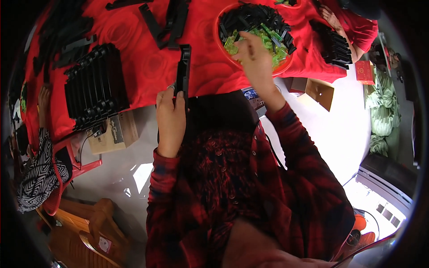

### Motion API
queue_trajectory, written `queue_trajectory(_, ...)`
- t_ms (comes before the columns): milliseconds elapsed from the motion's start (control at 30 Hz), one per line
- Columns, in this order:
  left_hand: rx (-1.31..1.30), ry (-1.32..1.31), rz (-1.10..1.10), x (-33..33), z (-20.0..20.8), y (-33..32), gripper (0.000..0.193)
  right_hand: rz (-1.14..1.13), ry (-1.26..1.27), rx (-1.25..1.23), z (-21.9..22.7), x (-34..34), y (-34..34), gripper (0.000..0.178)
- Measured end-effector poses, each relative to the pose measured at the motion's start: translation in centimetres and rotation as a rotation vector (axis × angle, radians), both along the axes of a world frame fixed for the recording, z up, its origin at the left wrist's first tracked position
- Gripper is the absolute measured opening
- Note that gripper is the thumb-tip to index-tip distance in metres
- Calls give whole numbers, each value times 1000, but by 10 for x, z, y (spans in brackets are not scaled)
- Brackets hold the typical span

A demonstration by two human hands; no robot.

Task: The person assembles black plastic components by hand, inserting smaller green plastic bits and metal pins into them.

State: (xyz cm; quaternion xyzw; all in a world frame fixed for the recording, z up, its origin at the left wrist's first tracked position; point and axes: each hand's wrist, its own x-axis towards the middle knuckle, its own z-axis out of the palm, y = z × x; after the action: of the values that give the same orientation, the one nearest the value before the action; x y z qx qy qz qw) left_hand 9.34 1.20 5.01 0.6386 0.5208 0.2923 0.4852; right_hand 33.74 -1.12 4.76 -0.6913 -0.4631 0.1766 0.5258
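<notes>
My left hand is closed round the near end of a long, narrow black plastic part, which stands out over the table's front edge and points away from me. A ring shows on one of its fingers. Over a round red bowl is my right hand, its fingers curled down toward the contents. Those fingers are partly smeared, and I cannot make out whether anything is between them. In the bowl lie small green translucent pieces and small black pieces.
A red cloth covers the table. Left of me stands a row of black plastic parts; more loose ones lie farther back. Co-workers' hands show at left and upper right. A cardboard box sits below.
</notes>
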Motion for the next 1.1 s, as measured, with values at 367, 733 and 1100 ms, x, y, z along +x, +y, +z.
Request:
queue_trajectory(367,489,366,-126,28,-18,32,17,-208,-713,42,3,99,-18,20)
queue_trajectory(733,499,357,-93,34,-21,44,26,-81,-1039,-282,10,94,-4,20)
queue_trajectory(1100,357,102,-15,1,-33,27,29,-41,-585,-40,28,73,6,19)
